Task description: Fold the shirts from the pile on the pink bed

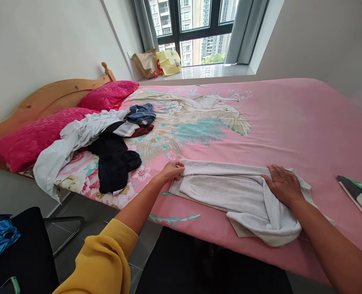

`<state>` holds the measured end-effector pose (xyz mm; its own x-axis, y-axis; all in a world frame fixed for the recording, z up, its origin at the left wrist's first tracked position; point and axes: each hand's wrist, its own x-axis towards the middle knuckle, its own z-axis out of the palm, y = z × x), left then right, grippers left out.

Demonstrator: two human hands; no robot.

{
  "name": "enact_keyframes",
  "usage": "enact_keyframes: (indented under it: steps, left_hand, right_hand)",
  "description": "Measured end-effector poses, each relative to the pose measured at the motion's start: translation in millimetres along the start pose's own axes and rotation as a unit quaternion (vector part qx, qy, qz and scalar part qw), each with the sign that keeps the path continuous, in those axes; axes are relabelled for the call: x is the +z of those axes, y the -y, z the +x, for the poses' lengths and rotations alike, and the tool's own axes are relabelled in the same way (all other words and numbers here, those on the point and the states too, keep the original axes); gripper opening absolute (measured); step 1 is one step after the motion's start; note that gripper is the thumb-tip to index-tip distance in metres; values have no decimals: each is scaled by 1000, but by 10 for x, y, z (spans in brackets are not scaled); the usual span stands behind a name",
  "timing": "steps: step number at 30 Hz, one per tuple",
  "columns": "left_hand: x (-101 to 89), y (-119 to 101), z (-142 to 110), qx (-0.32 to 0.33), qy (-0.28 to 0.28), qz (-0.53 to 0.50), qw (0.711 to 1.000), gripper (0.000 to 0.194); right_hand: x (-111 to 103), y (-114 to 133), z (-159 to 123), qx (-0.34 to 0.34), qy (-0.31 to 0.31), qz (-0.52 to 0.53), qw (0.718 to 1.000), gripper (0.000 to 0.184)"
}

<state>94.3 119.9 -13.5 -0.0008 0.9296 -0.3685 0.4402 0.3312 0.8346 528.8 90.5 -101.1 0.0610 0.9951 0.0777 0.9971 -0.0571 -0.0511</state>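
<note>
A light grey garment [229, 192] lies partly folded near the front edge of a bed with a pink sheet [291, 122]. My left hand [172, 170] pinches the garment's left end, fingers closed on the cloth. My right hand [283, 184] lies flat on the garment's right part, fingers spread, pressing it down. A yellow sleeve [104, 261] covers my left upper arm.
A pile of clothes, white [76, 136], black [113, 161] and blue [141, 113], lies at the bed's left by two pink pillows [34, 136]. Folded items [360, 196] sit at the right edge. Bags [159, 63] stand on the window sill. A dark chair [27, 249] holds blue cloth at lower left.
</note>
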Motion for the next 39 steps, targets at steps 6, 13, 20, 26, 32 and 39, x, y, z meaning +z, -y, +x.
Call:
enact_keyframes:
  steps: [6, 13, 20, 26, 32, 39]
  left_hand:
    - [22, -7, 225, 4, -71, 18, 997, 19]
    - [5, -44, 376, -7, -73, 51, 996, 22]
    - [11, 17, 71, 130, -43, 95, 986, 37]
    - [93, 24, -7, 254, -64, 328, 908, 30]
    - [125, -2, -19, 178, -110, 223, 952, 19]
    - [100, -65, -67, -73, 70, -299, 949, 26]
  right_hand:
    - [35, -4, 13, 2, -15, 17, 1000, 68]
    - [48, -7, 15, -8, -30, 17, 999, 68]
    - [6, 23, 11, -6, -27, 18, 999, 66]
    - [13, 21, 11, -7, -30, 12, 999, 66]
    - [6, 27, 8, -9, -29, 9, 1000, 65]
    - [-2, 36, 8, -14, -47, 9, 999, 63]
